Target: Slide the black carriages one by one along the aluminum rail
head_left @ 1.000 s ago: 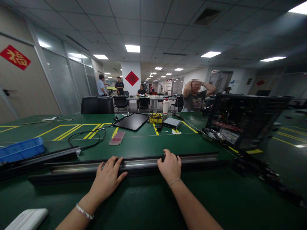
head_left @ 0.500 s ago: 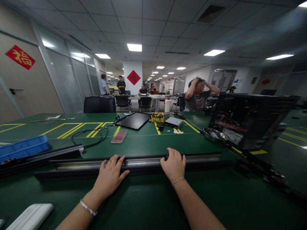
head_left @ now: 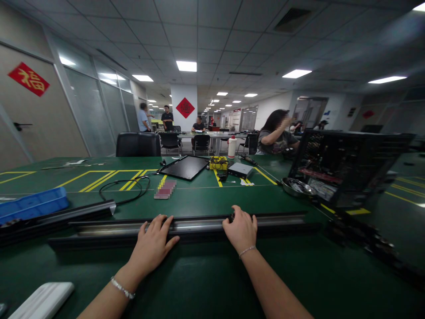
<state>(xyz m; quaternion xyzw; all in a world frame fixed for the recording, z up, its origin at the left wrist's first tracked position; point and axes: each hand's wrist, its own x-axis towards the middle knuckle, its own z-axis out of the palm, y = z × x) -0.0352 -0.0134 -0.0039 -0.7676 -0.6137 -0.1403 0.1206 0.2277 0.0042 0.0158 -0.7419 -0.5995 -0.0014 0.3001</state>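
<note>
A long dark metal rail (head_left: 195,227) with a shiny inner channel lies crosswise on the green table in front of me. My left hand (head_left: 153,240) is on its middle-left part, fingers apart over the far edge and thumb at the near side, gripping across it. Farther right, my right hand (head_left: 241,228) bends over the same rail with curled fingers. A small black piece (head_left: 231,218) shows at its fingertips; its kind is hidden by the hand.
A second dark rail (head_left: 83,213) and a blue tray (head_left: 33,206) lie left. An open computer case (head_left: 352,164) stands right beside a metal bowl (head_left: 297,187). Beyond are a black panel (head_left: 186,167), a grey drive (head_left: 240,169) and a cable (head_left: 124,201). A co-worker (head_left: 275,133) sits opposite.
Both my hands and the rail have stayed practically in place. The co-worker opposite has turned and lowered one arm, with a hand still by the head.
</note>
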